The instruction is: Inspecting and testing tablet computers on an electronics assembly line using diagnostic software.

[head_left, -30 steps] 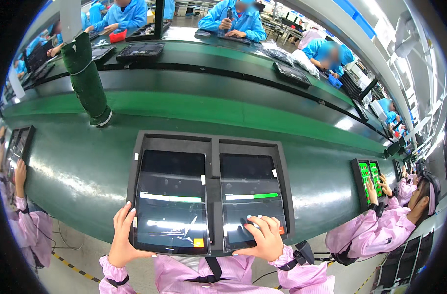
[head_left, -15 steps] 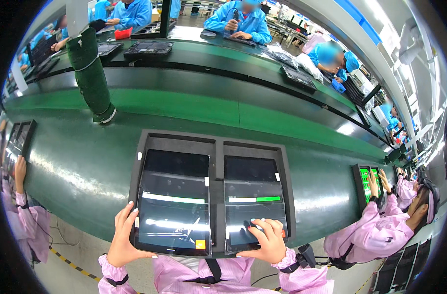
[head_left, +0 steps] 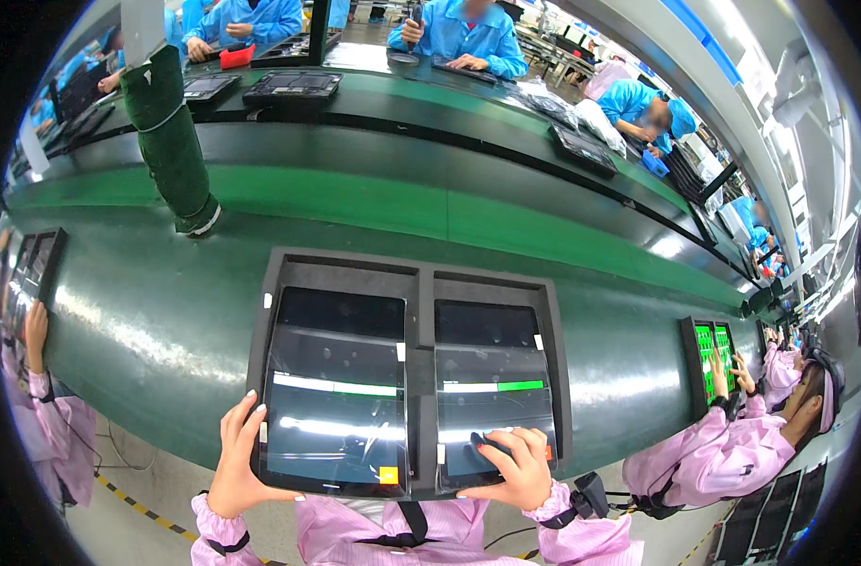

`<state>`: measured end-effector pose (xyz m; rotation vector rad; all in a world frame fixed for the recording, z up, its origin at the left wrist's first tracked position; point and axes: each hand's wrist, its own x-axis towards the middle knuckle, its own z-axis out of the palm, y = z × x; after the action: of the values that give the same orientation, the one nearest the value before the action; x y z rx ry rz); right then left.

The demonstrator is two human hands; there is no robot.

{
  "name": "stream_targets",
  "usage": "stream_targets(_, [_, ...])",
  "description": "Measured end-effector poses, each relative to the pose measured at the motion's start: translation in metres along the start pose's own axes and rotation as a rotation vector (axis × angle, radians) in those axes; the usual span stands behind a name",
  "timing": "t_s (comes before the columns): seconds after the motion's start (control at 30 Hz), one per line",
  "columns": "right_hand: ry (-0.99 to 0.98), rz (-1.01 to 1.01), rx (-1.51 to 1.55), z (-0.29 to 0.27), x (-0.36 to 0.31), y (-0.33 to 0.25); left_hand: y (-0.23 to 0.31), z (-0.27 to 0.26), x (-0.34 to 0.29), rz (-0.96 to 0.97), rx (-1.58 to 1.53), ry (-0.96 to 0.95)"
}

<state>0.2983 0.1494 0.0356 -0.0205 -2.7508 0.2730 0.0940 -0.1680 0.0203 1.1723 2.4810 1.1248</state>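
Two tablets lie side by side in a dark foam tray in front of me. The left tablet shows a dark screen with a white and green bar and an orange square in its near right corner. A similar bar crosses the right tablet. My left hand grips the tray's near left corner, fingers along the side and thumb along the front edge. My right hand bends over the right tablet's near end, fingers apart above or on the glass, thumb by the near edge; exact contact cannot be told.
A green-wrapped post rises at the far left of the green table. At the right, a co-worker handles a tray with green screens. Another tray lies at the left. Across, people in blue work at a raised bench.
The left tablet's bar has turned green on its right part. My hands stay nearly in place. The co-worker's hands at the right have moved lower over their tray.
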Motion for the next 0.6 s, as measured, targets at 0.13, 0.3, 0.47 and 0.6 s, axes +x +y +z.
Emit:
stream_targets(0.13, [0.008,-0.023,0.011,-0.001,0.003,-0.001,0.002,-0.004,0.002,0.002,0.012,-0.009])
stream_targets(0.3, [0.017,-0.038,0.019,-0.001,0.008,0.0,0.004,-0.006,0.006,-0.023,0.018,-0.008])
stream_targets(0.47, [0.02,-0.019,0.052,-0.002,0.012,0.0,0.003,-0.006,0.009,-0.05,0.016,-0.016])
stream_targets(0.6, [0.015,-0.024,0.057,-0.003,0.013,0.001,0.005,-0.007,0.012,-0.054,0.008,-0.019])
